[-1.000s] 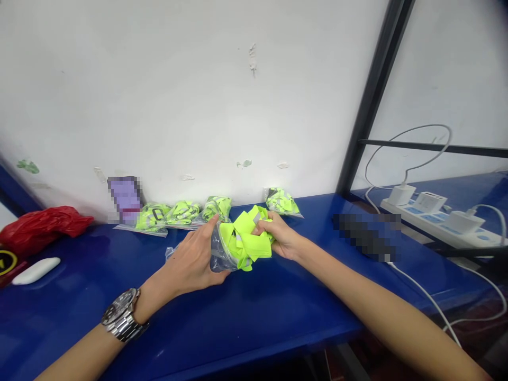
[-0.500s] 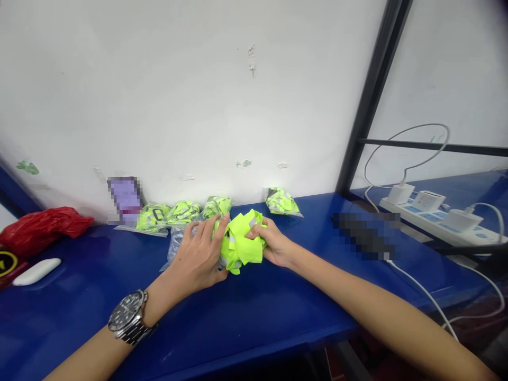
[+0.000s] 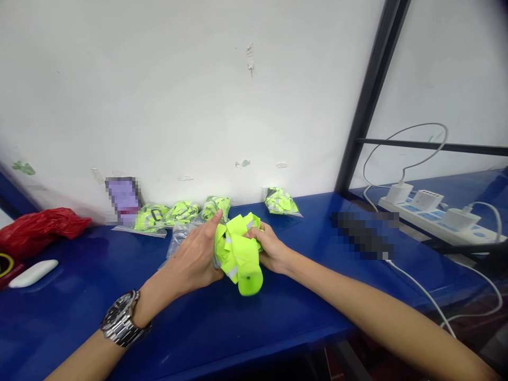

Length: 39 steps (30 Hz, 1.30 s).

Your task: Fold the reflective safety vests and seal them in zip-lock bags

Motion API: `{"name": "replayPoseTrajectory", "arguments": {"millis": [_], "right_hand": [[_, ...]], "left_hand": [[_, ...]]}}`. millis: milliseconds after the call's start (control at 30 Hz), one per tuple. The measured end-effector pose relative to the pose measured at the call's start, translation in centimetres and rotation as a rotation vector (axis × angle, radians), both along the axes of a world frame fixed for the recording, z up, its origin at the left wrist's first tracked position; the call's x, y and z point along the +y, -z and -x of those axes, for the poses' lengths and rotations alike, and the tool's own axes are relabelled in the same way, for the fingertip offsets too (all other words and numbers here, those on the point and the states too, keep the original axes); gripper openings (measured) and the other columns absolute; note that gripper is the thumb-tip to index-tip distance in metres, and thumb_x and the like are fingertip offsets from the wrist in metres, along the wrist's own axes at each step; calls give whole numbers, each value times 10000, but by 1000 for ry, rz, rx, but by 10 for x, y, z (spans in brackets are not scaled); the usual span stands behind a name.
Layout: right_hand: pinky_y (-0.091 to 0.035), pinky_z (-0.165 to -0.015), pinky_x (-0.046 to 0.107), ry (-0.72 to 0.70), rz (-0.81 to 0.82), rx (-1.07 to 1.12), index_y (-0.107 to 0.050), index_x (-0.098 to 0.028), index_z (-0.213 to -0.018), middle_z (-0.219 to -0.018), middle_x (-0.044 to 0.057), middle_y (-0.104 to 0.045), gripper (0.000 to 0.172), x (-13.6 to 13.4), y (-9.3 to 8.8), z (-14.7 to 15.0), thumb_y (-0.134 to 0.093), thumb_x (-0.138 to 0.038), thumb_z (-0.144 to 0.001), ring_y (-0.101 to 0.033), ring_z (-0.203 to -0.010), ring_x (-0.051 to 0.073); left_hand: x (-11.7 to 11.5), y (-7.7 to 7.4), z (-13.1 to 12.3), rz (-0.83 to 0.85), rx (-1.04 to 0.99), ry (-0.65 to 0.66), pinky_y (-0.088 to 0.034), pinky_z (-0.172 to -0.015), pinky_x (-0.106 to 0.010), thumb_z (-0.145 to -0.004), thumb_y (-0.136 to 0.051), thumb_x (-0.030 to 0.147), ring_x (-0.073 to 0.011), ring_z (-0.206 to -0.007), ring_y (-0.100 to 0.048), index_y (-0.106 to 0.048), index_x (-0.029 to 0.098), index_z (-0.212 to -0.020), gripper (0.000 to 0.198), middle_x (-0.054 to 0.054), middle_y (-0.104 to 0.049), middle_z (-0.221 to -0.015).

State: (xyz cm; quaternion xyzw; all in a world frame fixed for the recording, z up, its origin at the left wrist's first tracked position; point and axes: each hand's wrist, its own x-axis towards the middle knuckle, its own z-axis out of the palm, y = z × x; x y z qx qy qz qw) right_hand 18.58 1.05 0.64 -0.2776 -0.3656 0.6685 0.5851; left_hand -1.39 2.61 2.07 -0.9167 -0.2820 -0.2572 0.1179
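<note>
A crumpled bundle of fluorescent yellow-green reflective straps with silver patches is between my two hands, above the blue table. My left hand is closed around a clear plastic bag and the bundle's left side; its fingertips are mostly hidden. The bag's plastic shows behind that hand and along the bundle's left edge. From the right, my right hand grips the bundle, thumb on top. One rounded strap end hangs down toward the table's front.
Several bagged yellow-green bundles lie along the wall, with another bagged bundle farther right. On the left are a red plastic bag and a white oval object. A power strip with chargers and cables stands right, past a black post.
The strap end at the bundle's front has dropped lower and hangs longer. My left hand has turned slightly and its fingers are closer together. My right hand keeps its grip.
</note>
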Motion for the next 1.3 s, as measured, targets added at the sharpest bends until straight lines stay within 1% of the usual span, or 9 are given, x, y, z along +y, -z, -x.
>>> {"name": "replayPoseTrajectory", "arguments": {"millis": [300, 467, 533, 633, 767, 900, 1067, 1200, 1300], "right_hand": [[-493, -609, 262, -101, 15, 14, -579, -198, -872, -728, -21, -638, 299, 1, 7, 2, -659, -142, -590, -601, -639, 137], [-473, -552, 236, 45, -40, -38, -569, -200, -842, -694, -41, -607, 300, 3, 2, 3, -665, -138, -564, -571, -584, 116], [-468, -529, 237, 105, -19, -47, -566, -199, -838, -692, -38, -608, 300, 5, 1, 2, -671, -151, -562, -571, -577, 121], [-467, -502, 244, 164, 18, -38, -566, -198, -846, -677, -35, -604, 291, 8, 2, 0, -664, -172, -573, -567, -560, 126], [-478, -514, 246, 195, 2, -11, -558, -196, -829, -671, -42, -594, 271, 8, 3, -2, -666, -176, -581, -560, -552, 115], [-464, -502, 225, 196, -12, -7, -552, -199, -832, -660, -55, -574, 283, 5, 4, 1, -674, -170, -578, -542, -543, 101], [-453, -498, 217, 213, -16, -15, -562, -198, -860, -681, -52, -589, 313, 4, 5, 4, -671, -156, -569, -541, -551, 101], [-442, -511, 216, 238, -69, -49, -569, -186, -856, -699, -43, -597, 297, 6, 7, 4, -678, -159, -580, -538, -568, 101], [-438, -538, 217, 280, -190, -108, -533, -192, -845, -720, -45, -594, 275, 5, 8, 4, -702, -214, -629, -532, -592, 102]], "left_hand": [[-1, 1, -7, -54, 11, 94, -437, -989, -511, -801, -633, 382, -358, -1259, -466, 137, 164, -1493, 1058, -241, -423, -1395], [-14, -19, -8, -138, 105, -18, -278, -1070, -618, -739, -665, 308, -422, -1369, -280, -75, 168, -1492, 967, -246, -235, -1512], [-21, -29, -3, -62, 86, -58, -319, -1051, -592, -737, -649, 308, -409, -1341, -311, -233, 161, -1437, 827, -226, -300, -1464], [-29, -37, 4, 171, 48, -60, -480, -878, -441, -803, -544, 254, -289, -1105, -517, -427, 192, -1226, 443, -136, -508, -1212], [-28, -27, -1, 452, -52, -86, -447, -624, -296, -894, -400, 231, -159, -699, -540, -452, 213, -929, 65, -13, -560, -830], [-23, -10, -17, 382, -142, -217, -359, -566, -291, -926, -392, 352, -155, -599, -477, -371, 221, -757, 214, 6, -506, -697], [-19, 2, -19, 310, -104, -267, -317, -576, -302, -939, -347, 309, -173, -613, -484, -364, 223, -760, 199, -15, -510, -730], [-19, 4, -14, 314, -126, -172, -312, -576, -293, -960, -322, 266, -158, -603, -465, -372, 221, -761, 211, 2, -489, -707], [-24, 1, -16, 329, -237, -77, -317, -557, -270, -974, -343, 273, -130, -565, -433, -382, 215, -736, 248, 29, -453, -655]]}}
